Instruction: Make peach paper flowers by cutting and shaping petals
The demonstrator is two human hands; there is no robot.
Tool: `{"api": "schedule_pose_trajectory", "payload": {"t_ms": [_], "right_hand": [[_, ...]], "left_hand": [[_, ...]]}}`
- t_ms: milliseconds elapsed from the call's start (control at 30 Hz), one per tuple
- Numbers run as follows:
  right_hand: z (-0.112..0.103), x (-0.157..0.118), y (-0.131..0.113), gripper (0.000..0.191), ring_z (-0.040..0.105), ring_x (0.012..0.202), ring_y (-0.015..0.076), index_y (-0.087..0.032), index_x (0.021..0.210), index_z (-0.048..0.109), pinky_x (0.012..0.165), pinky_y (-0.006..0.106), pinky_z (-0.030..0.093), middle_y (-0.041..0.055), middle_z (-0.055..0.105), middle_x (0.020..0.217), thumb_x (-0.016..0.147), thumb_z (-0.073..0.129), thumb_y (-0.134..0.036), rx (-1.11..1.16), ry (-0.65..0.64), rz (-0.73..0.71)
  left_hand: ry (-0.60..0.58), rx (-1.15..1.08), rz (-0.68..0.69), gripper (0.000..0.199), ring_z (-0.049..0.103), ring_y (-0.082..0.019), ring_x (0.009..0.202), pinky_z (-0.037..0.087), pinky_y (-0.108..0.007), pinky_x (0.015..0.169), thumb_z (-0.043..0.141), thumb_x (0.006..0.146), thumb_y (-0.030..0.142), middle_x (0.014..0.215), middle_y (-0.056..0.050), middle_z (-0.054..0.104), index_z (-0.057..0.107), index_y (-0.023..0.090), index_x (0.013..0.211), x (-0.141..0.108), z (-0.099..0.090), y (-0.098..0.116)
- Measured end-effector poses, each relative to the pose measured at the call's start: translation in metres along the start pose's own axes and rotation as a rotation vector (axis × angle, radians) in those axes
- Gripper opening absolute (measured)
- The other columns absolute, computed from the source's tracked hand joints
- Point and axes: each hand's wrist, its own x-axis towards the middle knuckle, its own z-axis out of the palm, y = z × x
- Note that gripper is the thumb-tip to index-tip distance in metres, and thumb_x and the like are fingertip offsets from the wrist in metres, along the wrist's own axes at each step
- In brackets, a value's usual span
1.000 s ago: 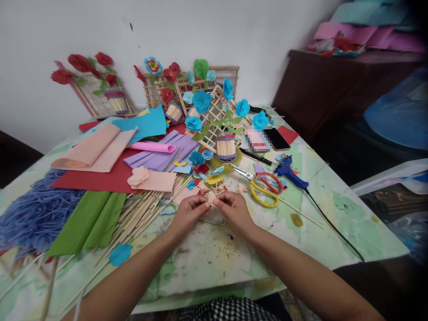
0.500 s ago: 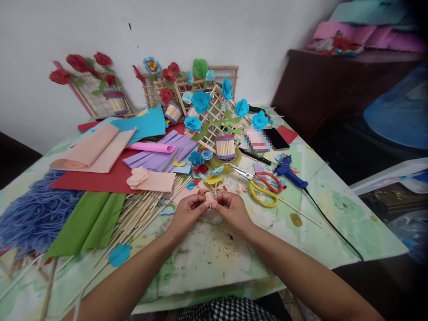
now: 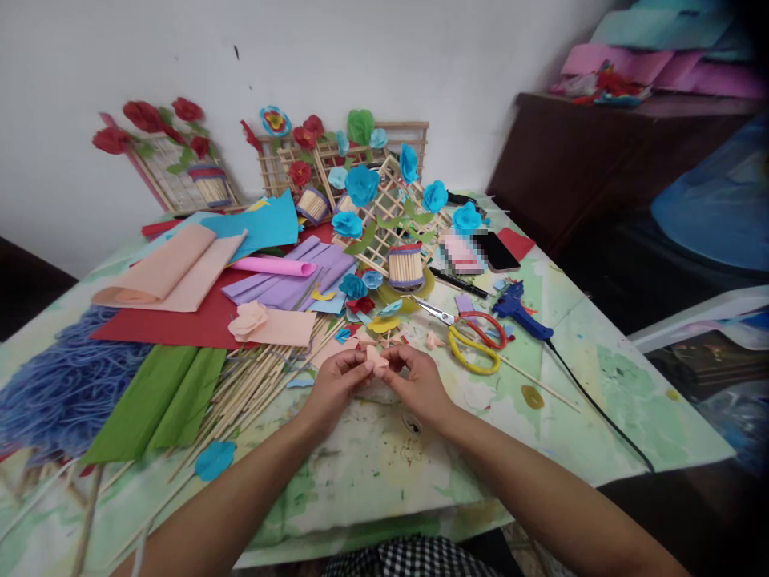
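Between my fingertips is a small peach paper petal piece [image 3: 376, 358], partly covered by the thumbs. My left hand [image 3: 342, 381] pinches its left side, and my right hand [image 3: 419, 380] pinches the right side. Just beyond the hands lie a yellow paper flower [image 3: 384, 323] and scattered paper scraps. Scissors [image 3: 474, 342] with one red and one yellow handle rest to the right of my right hand. Left of my left hand, a peach paper flower [image 3: 248, 320] sits on a peach paper strip [image 3: 288, 328], near a bundle of thin sticks [image 3: 255, 393].
A blue glue gun [image 3: 521, 311] with a black cord lies at the right, near a phone [image 3: 496, 251]. Stick lattices with blue paper flowers [image 3: 362, 185] stand at the back. Green paper [image 3: 153, 397] and blue yarn [image 3: 66, 385] cover the left side.
The peach piece between my fingers has turned slightly and shows more of its surface. Both hands stay in nearly the same spot, with small finger shifts.
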Motion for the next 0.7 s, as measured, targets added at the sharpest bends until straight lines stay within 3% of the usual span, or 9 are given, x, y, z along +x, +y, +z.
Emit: {"api": "schedule_pose_trajectory", "payload": {"t_ms": [367,567,700], "right_hand": [[0.002,0.001,0.012,0.017,0.052,0.059,0.0121,-0.016,0.068,0.061,0.057,0.024,0.042,0.0011,0.061,0.064,0.070,0.064,-0.032,0.268,0.022,0.142],[-0.001,0.002,0.008,0.017,0.057,0.064,0.0137,-0.017,0.072,0.063,0.063,0.025,0.045,0.0028,0.065,0.068,0.073,0.062,-0.034,0.335,-0.027,0.101],[-0.002,0.002,0.007,0.016,0.054,0.061,0.0130,-0.016,0.071,0.064,0.059,0.025,0.043,0.0026,0.064,0.066,0.073,0.062,-0.032,0.240,0.035,0.086]], "left_hand": [[-0.056,0.019,0.022,0.019,0.050,-0.008,0.057,0.037,-0.019,0.055,0.074,0.066,0.030,0.061,0.001,0.060,0.067,0.014,0.071,0.000,-0.003,-0.006],[-0.037,0.101,0.009,0.020,0.050,-0.008,0.060,0.038,-0.018,0.058,0.072,0.068,0.032,0.064,0.000,0.061,0.069,0.013,0.074,0.003,-0.004,-0.008],[-0.026,0.157,0.005,0.021,0.050,-0.008,0.060,0.038,-0.018,0.058,0.071,0.069,0.034,0.066,0.000,0.061,0.069,0.014,0.077,0.005,-0.006,-0.010]]}}
